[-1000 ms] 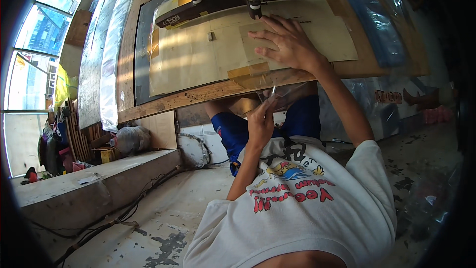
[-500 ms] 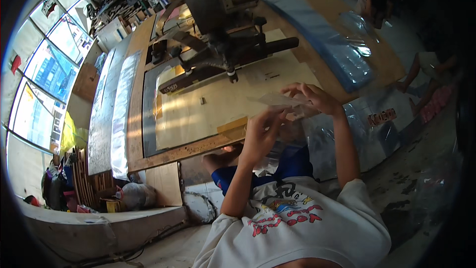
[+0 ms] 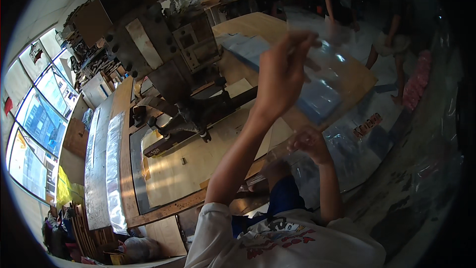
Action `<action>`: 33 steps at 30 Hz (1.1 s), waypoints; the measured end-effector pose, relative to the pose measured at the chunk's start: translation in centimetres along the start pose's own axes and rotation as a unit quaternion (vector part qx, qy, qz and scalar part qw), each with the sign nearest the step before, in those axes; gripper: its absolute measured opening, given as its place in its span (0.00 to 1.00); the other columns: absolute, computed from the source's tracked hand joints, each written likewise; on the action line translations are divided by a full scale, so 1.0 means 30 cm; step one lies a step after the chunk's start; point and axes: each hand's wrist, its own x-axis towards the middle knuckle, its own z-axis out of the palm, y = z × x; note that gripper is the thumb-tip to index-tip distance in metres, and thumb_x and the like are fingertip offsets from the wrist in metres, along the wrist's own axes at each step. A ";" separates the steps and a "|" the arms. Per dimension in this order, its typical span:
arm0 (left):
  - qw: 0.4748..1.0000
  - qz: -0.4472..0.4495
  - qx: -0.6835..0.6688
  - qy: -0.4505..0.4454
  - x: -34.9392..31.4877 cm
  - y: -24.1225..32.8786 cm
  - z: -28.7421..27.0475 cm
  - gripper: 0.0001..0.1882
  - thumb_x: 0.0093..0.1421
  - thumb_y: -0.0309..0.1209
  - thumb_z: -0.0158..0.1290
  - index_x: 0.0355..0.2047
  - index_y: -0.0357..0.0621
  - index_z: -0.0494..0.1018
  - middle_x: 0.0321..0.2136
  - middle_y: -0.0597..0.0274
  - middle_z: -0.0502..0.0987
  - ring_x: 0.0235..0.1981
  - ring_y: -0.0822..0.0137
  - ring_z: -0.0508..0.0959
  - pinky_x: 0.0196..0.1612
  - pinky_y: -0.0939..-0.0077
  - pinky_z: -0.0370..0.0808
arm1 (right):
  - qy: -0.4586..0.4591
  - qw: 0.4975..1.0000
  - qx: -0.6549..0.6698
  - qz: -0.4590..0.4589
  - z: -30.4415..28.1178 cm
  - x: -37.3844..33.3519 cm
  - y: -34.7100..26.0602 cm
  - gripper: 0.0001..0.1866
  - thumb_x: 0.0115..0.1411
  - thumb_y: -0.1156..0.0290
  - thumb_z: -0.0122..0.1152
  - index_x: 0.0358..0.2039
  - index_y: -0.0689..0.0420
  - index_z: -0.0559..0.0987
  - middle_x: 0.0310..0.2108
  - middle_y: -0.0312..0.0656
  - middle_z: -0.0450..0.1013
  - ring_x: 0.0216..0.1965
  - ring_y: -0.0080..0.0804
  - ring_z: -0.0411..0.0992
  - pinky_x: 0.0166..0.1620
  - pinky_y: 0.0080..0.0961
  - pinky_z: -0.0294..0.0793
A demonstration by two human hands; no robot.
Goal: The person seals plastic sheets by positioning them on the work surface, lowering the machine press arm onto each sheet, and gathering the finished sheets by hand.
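My left hand (image 3: 283, 72) is raised over the far right part of the table, its fingers bent and pinched together. At the fingertips is clear plastic film (image 3: 331, 52) with bright glints; its outline merges with the clear plastic lying behind. Lower and to the right, my right hand (image 3: 310, 144) hovers by the table's near edge. Its fingers are loosely bent and somewhat apart, with nothing visible in them. A stack of bluish plastic sheets (image 3: 320, 101) lies on the table beyond my hands. Left of them stands a dark metal press (image 3: 171, 82) over a pale board (image 3: 183, 178).
The wooden table edge (image 3: 168, 206) runs in front of me. Silvery plastic strips (image 3: 115, 168) lie along the left side. Large plastic-wrapped packs (image 3: 347, 154) stand at the right. Two people, one a person in dark clothing (image 3: 339, 0), are beyond the table, near a pink bundle (image 3: 417, 82).
My hands have parted: the left has risen away over the table's far right, while the right has dropped back. Before, both held the clear film together. The view has shifted upward and right.
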 end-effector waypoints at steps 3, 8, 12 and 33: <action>0.988 0.117 0.058 0.083 0.259 -0.027 -0.052 0.16 0.67 0.27 0.52 0.53 0.31 0.70 0.43 0.45 0.80 0.37 0.54 0.83 0.42 0.59 0.79 | -0.057 0.997 -0.049 0.029 -0.053 -0.030 0.019 0.16 0.62 0.69 0.69 0.48 0.57 0.76 0.33 0.43 0.80 0.34 0.31 0.81 0.38 0.29 0.81; 0.952 0.080 0.267 0.126 0.762 -0.150 -0.371 0.37 0.65 0.40 0.59 0.69 0.39 0.58 0.64 0.49 0.68 0.53 0.53 0.77 0.56 0.55 0.73 | 0.107 0.976 -0.178 0.058 -0.175 0.098 -0.290 0.20 0.64 0.60 0.67 0.50 0.59 0.75 0.28 0.37 0.77 0.19 0.18 0.72 0.22 0.16 0.69; 0.835 -0.154 0.350 0.396 0.759 -0.350 -0.407 0.36 0.65 0.39 0.55 0.67 0.37 0.57 0.58 0.33 0.66 0.55 0.42 0.70 0.56 0.51 0.69 | 0.062 0.931 -0.341 0.116 -0.317 0.446 -0.358 0.22 0.64 0.58 0.66 0.51 0.60 0.75 0.25 0.34 0.75 0.15 0.13 0.64 0.18 0.15 0.60; 0.947 -0.243 0.102 -0.186 -0.629 -0.062 -0.389 0.32 0.67 0.26 0.54 0.69 0.35 0.57 0.61 0.44 0.71 0.60 0.52 0.73 0.60 0.64 0.73 | 0.112 0.761 -0.627 0.124 -0.734 0.513 -0.070 0.22 0.65 0.60 0.63 0.52 0.65 0.78 0.39 0.46 0.81 0.40 0.32 0.79 0.46 0.29 0.75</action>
